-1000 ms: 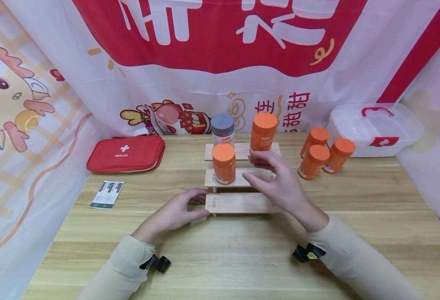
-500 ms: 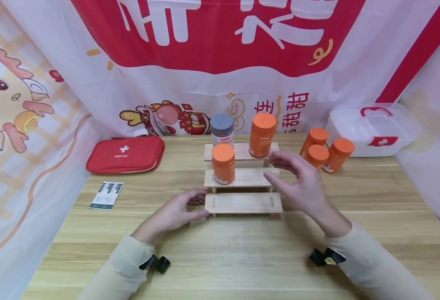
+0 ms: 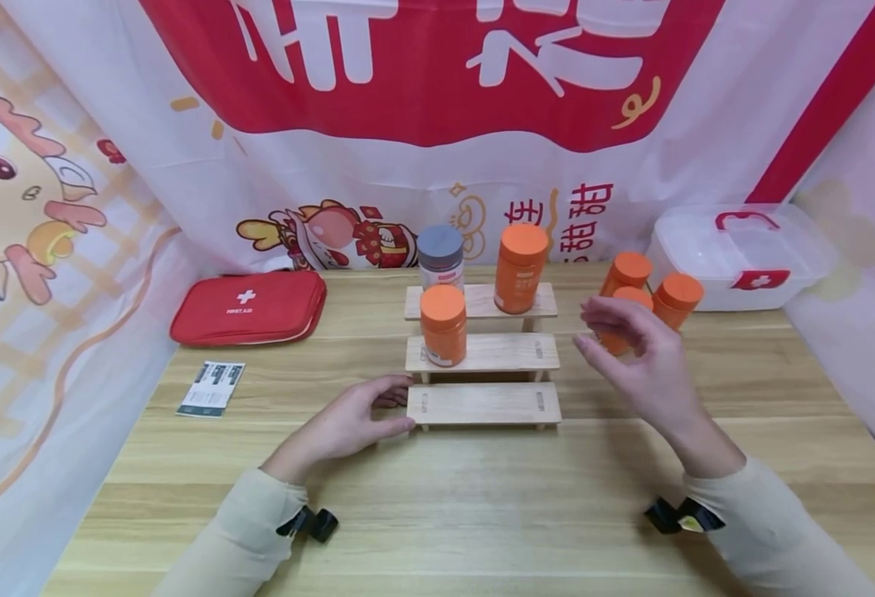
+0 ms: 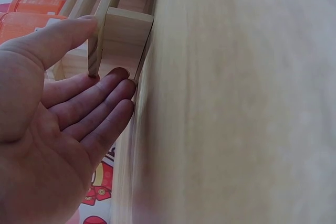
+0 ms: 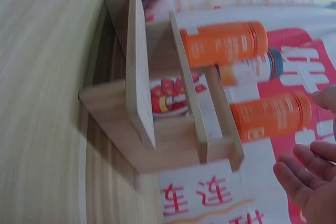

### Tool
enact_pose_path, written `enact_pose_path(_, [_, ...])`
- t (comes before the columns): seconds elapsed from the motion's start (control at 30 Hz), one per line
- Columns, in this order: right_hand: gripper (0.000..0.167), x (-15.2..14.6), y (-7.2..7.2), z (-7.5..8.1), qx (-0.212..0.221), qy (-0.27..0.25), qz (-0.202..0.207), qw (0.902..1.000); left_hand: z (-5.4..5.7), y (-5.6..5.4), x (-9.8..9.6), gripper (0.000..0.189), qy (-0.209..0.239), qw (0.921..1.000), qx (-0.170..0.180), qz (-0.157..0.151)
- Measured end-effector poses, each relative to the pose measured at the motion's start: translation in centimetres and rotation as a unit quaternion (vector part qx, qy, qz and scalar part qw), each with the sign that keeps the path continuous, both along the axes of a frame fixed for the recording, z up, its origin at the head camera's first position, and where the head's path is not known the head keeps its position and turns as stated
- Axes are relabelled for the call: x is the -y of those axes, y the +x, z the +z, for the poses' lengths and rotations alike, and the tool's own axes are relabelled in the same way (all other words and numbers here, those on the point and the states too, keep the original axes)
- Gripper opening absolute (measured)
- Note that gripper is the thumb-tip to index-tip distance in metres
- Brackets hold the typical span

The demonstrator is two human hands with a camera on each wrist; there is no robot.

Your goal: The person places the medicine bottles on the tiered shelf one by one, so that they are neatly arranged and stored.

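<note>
A three-step wooden shelf (image 3: 485, 404) stands on the table. My left hand (image 3: 355, 419) holds the left end of its lowest step; the left wrist view shows thumb and index fingertip on opposite edges of the board (image 4: 100, 45). One orange bottle (image 3: 444, 332) stands at the left of the middle step. On the top step are a grey-capped bottle (image 3: 440, 255) and another orange bottle (image 3: 521, 274). My right hand (image 3: 642, 365), fingers loosely bent and holding nothing, is in the air right of the shelf, partly covering a group of orange bottles (image 3: 677, 300).
Behind that group, a clear lidded box (image 3: 743, 257) with a red handle stands at the back right. A red first aid pouch (image 3: 246, 307) lies at the back left, and a printed card (image 3: 211, 388) in front of it. Printed cloth (image 3: 377, 166) hangs behind the table.
My right hand has moved from beside the top-step orange bottle rightward to the loose orange bottles. The left hand stays at the shelf's end.
</note>
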State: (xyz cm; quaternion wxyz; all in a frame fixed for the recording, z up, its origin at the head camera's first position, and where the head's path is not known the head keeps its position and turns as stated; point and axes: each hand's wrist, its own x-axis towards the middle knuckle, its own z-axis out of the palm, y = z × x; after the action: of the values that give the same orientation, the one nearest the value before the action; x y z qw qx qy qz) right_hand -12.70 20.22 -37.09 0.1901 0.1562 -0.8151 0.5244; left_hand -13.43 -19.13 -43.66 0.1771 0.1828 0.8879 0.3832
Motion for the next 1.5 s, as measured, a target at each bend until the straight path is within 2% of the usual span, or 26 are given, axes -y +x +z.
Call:
enact_pose_path(0.33, [0.047,-4.1,0.2,-0.2,0.008,0.008,-0.077,0.997,0.1,0.0,-0.1,0.064,-0.005,1.0,0.006,0.003])
enact_pose_path(0.5, [0.049,-6.0,0.3,-0.5,0.013,0.007,-0.099,0.995,0.1,0.0,-0.1,0.065,-0.006,1.0,0.005,0.003])
enact_pose_path(0.77, [0.051,-8.4,0.1,-1.3,0.037,0.004,-0.162,0.9861,0.1,0.1,-0.1,0.064,-0.002,0.9999,0.009,0.005])
enact_pose_path(0.93, [0.053,-10.0,-0.5,-1.7,0.079,-0.007,-0.193,0.9779,0.1,0.1,-0.1,0.064,-0.001,0.9999,0.01,0.004])
enact_pose_path(1.07, [0.058,-11.2,-1.1,-2.0,0.136,-0.003,-0.22,0.9659,0.0,0.1,-0.1,0.063,0.0,1.0,0.006,0.001])
enact_pose_path(1.17, [0.065,-11.9,-1.8,-2.4,0.179,0.022,-0.236,0.9548,0.0,0.0,-0.1,0.063,-0.001,1.0,0.003,0.001])
enact_pose_path(1.3, [0.073,-12.7,-3.0,-3.1,0.223,0.044,-0.234,0.9453,0.0,0.1,-0.1,0.063,-0.002,1.0,0.004,0.002])
enact_pose_path(1.5, [0.08,-13.7,-4.6,-4.3,0.265,0.026,-0.204,0.9421,0.0,0.0,-0.1,0.063,-0.002,1.0,0.005,0.004])
